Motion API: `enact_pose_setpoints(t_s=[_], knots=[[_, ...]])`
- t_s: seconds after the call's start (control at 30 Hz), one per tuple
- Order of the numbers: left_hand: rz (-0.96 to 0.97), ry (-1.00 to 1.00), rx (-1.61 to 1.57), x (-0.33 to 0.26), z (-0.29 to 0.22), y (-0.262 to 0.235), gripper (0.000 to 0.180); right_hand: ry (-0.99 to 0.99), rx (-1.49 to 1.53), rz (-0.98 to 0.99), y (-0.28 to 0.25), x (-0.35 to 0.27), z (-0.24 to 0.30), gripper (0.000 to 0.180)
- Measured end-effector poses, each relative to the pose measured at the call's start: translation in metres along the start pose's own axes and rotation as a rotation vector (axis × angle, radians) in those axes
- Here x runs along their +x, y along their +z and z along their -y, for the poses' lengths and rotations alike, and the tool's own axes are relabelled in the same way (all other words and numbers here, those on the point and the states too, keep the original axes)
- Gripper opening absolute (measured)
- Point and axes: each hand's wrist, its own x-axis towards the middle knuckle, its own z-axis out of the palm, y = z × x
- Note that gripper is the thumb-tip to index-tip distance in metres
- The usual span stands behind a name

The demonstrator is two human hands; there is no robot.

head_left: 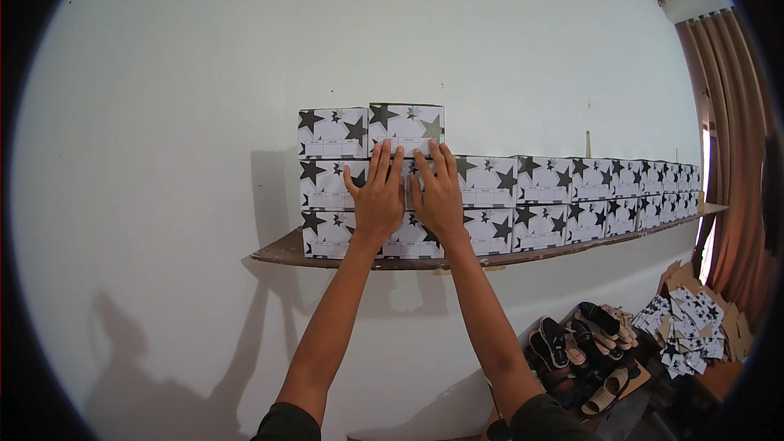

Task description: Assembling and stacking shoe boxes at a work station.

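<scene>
Head view: found star-print boxes [487, 182] two tiers high along wall shelf [282, 251], only two atop. Judged third tier incomplete. Noted left hand [380, 200], right hand [438, 200] flattened against fronts, ungripping.

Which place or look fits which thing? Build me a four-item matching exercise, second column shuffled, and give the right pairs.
Things
1. Top-row right star-print box
2. Wall shelf
3. Curtain
4. Shoes

Places or looks
A. Brown, hanging in folds
B. Heaped at the lower right
C. Left hand and right hand at its front
D. Under the rows of boxes

Pairs: 1-C, 2-D, 3-A, 4-B
</scene>
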Motion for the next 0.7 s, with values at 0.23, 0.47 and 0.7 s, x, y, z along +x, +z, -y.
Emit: enact_pose_setpoints(t_s=[0.23,0.47,0.7], knots=[[0.029,-0.01,0.022,-0.007,0.006,0.01,0.051,-0.015,-0.206,0.066,0.013,-0.01,-0.006,0.046],[0.064,-0.02,0.021,-0.006,0.004,0.01,0.052,0.001,-0.218,0.102,0.012,-0.013,-0.009,0.05],[0.061,0.03,0.023,-0.004,0.01,0.006,0.055,0.005,-0.277,0.102,0.011,-0.011,-0.003,0.051]])
